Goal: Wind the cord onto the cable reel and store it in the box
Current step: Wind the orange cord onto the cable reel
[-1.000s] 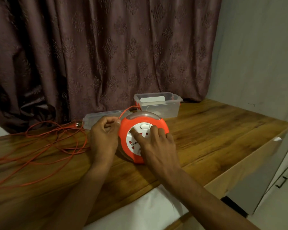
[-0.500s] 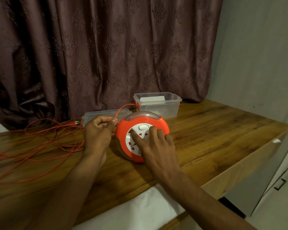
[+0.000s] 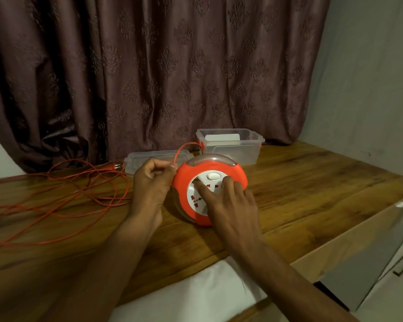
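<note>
- Pinching the orange cord (image 3: 181,151) betw. thumb and curled forefinger, the left hand (image 3: 152,184) is sitting just beside the reel's left edge, other fingers folded into the palm.
- Pressing on the white socket face, the right hand (image 3: 228,203) is lying w/ fingers spread and fairly straight across the cable reel (image 3: 208,189); not wrapped round anything.
- Reel is standing tilted on its edge on the wooden table (image 3: 312,182), orange rim twd the camera, clear smoky housing at the top and back; white oval button near the top of the face, red-lined socket holes below it. No brand or writing legible on it.
- Cord is arching up from the left hand's pinch, over twd the box's near-left corner; where it goes from there can't be made out. Rest of it is lying in loose tangled loops on the table, left of the hands, w/ the two-pin plug (image 3: 116,166) resting near the lid.
- Clear plastic box (image 3: 230,147) is sitting open behind the reel, near the curtain (image 3: 149,66); a white card or label inside, text unreadable.
- Its clear lid (image 3: 158,158) is lying flat on the table left of the box, behind the left hand.
</note>
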